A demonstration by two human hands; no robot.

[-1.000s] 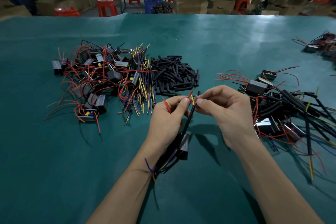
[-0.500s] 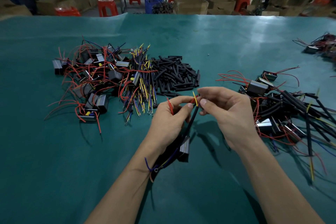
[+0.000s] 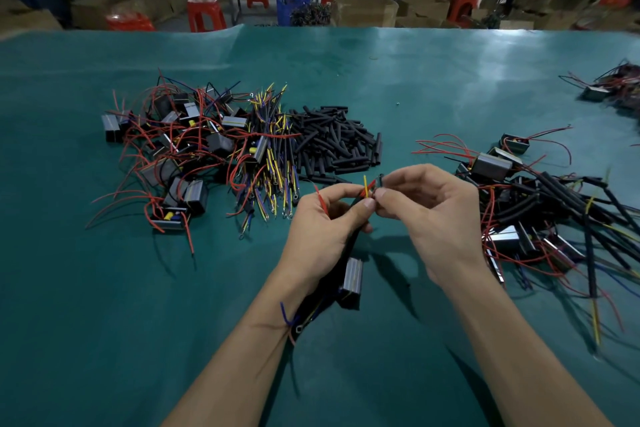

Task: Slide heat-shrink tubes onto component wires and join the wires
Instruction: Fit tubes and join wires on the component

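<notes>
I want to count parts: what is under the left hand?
Below the left hand hangs a black component with blue and yellow wires. The palm covers where they join.

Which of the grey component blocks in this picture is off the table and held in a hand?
The component block hanging below the left hand, its wires gripped by that hand. All other blocks lie in piles on the green table.

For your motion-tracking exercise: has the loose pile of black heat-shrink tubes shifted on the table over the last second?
No. The pile of black heat-shrink tubes keeps its place beside the bundle of yellow and blue wires on the green table.
</notes>
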